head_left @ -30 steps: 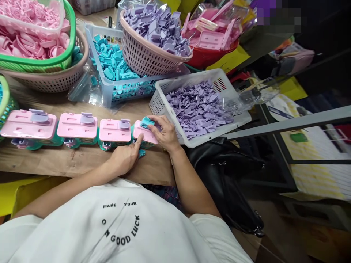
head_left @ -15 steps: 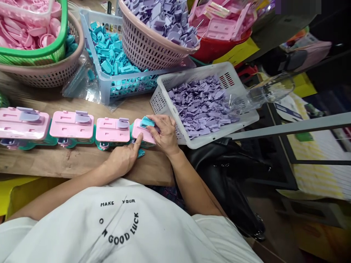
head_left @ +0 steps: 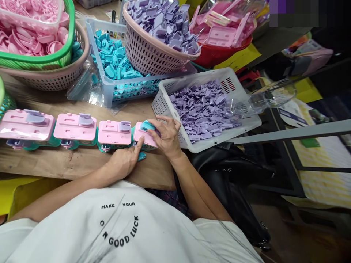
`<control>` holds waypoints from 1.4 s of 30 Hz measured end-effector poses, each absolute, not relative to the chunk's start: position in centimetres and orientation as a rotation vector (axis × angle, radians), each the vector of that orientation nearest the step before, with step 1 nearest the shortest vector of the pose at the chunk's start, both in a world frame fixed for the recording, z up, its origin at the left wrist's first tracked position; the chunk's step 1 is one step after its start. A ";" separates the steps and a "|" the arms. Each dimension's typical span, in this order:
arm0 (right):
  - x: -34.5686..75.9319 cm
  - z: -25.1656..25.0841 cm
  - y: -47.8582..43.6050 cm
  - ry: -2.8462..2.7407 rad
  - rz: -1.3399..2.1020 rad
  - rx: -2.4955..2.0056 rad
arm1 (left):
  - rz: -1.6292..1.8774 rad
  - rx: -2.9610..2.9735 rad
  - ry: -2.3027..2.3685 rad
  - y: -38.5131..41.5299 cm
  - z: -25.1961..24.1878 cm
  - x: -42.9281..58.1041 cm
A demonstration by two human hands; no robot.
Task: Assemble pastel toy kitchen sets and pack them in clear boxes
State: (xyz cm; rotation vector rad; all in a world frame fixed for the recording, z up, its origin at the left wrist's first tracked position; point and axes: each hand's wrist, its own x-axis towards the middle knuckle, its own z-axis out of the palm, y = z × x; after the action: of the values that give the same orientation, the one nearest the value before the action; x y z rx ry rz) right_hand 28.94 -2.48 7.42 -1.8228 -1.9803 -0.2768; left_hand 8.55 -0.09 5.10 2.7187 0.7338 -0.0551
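Observation:
Several pink-topped toy pieces with turquoise bases stand in a row; the rightmost pink-topped toy [head_left: 145, 137] lies between my hands. My left hand [head_left: 124, 160] presses its index finger on the pink top, its other fingers curled at the front. My right hand [head_left: 168, 136] pinches a small turquoise plastic part [head_left: 147, 125] against the top's back edge, thumb and fingers closed. Another turquoise part [head_left: 142, 156] lies just right of my left fingers, partly hidden. A purple part [head_left: 124, 126] is fitted on the neighbouring toy, and similar ones are on those farther left.
A white basket [head_left: 201, 147] of purple parts stands close to my right hand. Behind are a clear blue crate [head_left: 108, 95] of turquoise parts, a pink basket [head_left: 153, 58] of purple parts and a red bowl [head_left: 205, 58]. A green basket [head_left: 41, 60] sits back left.
The whole view has shifted slightly, so everything appears a little lower and farther right. Both hands keep nearly the same hold on the rightmost toy and turquoise part.

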 end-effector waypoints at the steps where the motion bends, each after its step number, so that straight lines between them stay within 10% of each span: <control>1: 28.9 7.3 -2.6 -1.990 -0.285 -1.851 | -0.068 2.718 0.738 -0.1 5.2 8.6; 33: 26.7 10.8 -4.8 -1.934 -0.117 -1.656 | -0.032 2.717 0.481 -1.4 4.9 7.5; 42: 24.3 8.2 -10.0 -2.173 0.421 -1.366 | 0.185 1.748 0.541 0.8 6.6 3.9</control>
State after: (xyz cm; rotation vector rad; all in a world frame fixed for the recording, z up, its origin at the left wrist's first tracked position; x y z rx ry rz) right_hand 24.33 -9.95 8.19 -1.3658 -2.1728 0.4211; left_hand 3.91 0.80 6.55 1.7478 0.5414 0.1847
